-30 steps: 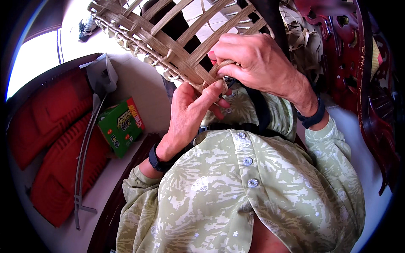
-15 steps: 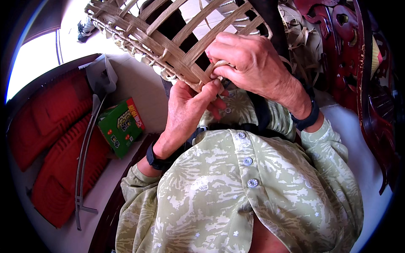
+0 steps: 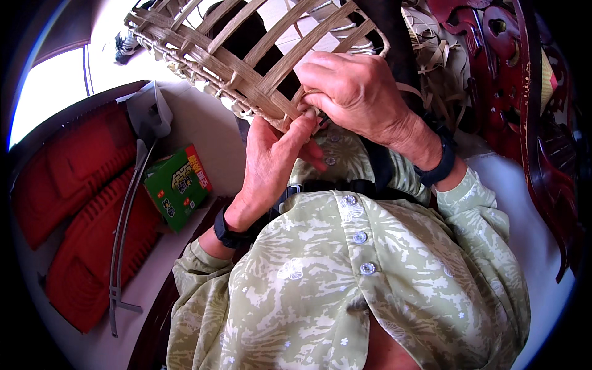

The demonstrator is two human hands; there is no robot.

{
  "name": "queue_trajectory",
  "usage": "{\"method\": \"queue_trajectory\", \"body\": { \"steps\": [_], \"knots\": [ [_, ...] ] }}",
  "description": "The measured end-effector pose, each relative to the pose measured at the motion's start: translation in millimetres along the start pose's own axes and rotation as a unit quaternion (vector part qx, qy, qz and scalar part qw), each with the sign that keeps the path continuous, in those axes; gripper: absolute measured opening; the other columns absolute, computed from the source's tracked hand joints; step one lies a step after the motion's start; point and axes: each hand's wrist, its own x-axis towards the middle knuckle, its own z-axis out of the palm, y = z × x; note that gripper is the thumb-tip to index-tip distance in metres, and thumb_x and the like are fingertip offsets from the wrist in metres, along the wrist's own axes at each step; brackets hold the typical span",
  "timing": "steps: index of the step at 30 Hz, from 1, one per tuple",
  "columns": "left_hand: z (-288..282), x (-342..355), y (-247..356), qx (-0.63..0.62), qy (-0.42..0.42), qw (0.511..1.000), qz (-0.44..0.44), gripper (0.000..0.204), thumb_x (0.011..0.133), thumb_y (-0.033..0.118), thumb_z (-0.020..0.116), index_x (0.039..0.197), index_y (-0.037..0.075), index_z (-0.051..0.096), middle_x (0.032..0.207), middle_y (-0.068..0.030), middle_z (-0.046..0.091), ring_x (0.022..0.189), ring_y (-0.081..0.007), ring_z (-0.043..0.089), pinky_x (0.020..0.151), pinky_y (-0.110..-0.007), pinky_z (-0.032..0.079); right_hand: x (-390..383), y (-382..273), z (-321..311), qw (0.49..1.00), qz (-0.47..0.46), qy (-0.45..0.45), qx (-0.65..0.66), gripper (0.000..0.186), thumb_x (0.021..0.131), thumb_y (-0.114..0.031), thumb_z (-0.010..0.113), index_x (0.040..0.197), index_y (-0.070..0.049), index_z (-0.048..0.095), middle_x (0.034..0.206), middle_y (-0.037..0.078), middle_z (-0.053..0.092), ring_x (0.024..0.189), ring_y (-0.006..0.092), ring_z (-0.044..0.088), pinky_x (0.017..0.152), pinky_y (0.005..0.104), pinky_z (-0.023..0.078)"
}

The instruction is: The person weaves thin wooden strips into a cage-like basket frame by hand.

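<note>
An open-weave basket panel [image 3: 246,55] of tan flat strips, with cord along one edge, hangs at the upper middle. My left hand [image 3: 271,160] is closed at its lower corner, thumb pressed on the woven strips. Just above and right of that thumb, my right hand [image 3: 357,95] has curled fingers gripping a tan strip [image 3: 305,98] at the same corner. Both hands wear dark wristbands. My right fingertips are partly hidden by the hand and the weave. A small dark object, too hidden to name, shows below them at the corner.
Dark red carved wooden furniture [image 3: 505,68] stands at right, beside loose tan strips [image 3: 422,43]. At left are red plastic pieces [image 3: 92,265], a grey metal handle piece [image 3: 145,111] and a green box with a red end [image 3: 176,188]. Bright light enters at upper left.
The basket and both hands have shifted slightly left, my right hand a little more. Both hands keep their grip at the corner.
</note>
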Motion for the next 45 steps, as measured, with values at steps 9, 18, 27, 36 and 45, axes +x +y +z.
{"method": "queue_trajectory", "body": {
  "steps": [9, 18, 27, 36, 45],
  "knots": [
    [-1.2, -0.6, -8.0, 0.000, 0.022, 0.999, -0.029, 0.027, 0.092, 0.014, 0.058, 0.109, -0.006, 0.061, 0.094, -0.0139, 0.068, 0.050, -0.0164, 0.058, 0.043, -0.029, 0.051, -10.7, -16.5, -46.7, 0.999, 0.015, 0.034, -0.038, 0.027, 0.069, -0.014, 0.082, 0.087, -0.007, 0.063, 0.084, 0.005, 0.059, 0.084, 0.0266, 0.061, 0.079, 0.0383, 0.049],
    [-0.7, 1.4, -5.4, 0.004, 0.021, 0.999, -0.047, 0.015, 0.088, 0.008, 0.059, 0.097, 0.000, 0.052, 0.088, -0.0139, 0.064, 0.047, -0.0208, 0.058, 0.041, -0.033, 0.051, -68.6, -52.4, -29.6, 0.852, 0.381, -0.077, 0.351, 0.016, 0.089, -0.008, 0.067, 0.103, -0.002, 0.072, 0.082, 0.007, 0.071, 0.073, 0.0139, 0.067, 0.068, 0.0261, 0.053],
    [0.8, -1.1, -6.7, 0.010, 0.023, 1.000, 0.003, 0.017, 0.090, 0.009, 0.059, 0.101, -0.001, 0.052, 0.081, -0.0142, 0.063, 0.057, -0.0227, 0.065, 0.047, -0.034, 0.056, -76.1, -42.0, -23.2, 0.748, 0.446, -0.092, 0.483, 0.025, 0.094, -0.006, 0.062, 0.118, -0.006, 0.069, 0.093, 0.004, 0.072, 0.083, 0.0076, 0.065, 0.076, 0.0238, 0.052],
    [-1.7, -0.4, -1.6, 0.028, 0.018, 0.999, 0.000, 0.023, 0.094, 0.016, 0.057, 0.102, -0.005, 0.060, 0.084, -0.0144, 0.066, 0.063, -0.0212, 0.066, 0.052, -0.033, 0.057, -76.8, -29.8, -17.2, 0.801, 0.316, -0.158, 0.484, 0.051, 0.093, -0.002, 0.061, 0.142, -0.014, 0.051, 0.105, 0.004, 0.071, 0.095, 0.0112, 0.066, 0.086, 0.0270, 0.052],
    [-8.7, -1.3, -0.2, 0.034, -0.015, 0.996, -0.081, 0.022, 0.093, 0.019, 0.061, 0.099, -0.002, 0.064, 0.088, -0.0090, 0.065, 0.061, -0.0166, 0.061, 0.057, -0.028, 0.052, -71.1, -40.5, -0.3, 0.938, 0.252, -0.061, 0.228, 0.032, 0.084, -0.008, 0.068, 0.116, -0.012, 0.063, 0.091, 0.010, 0.071, 0.083, 0.0294, 0.070, 0.071, 0.0359, 0.056]
  ]
}}
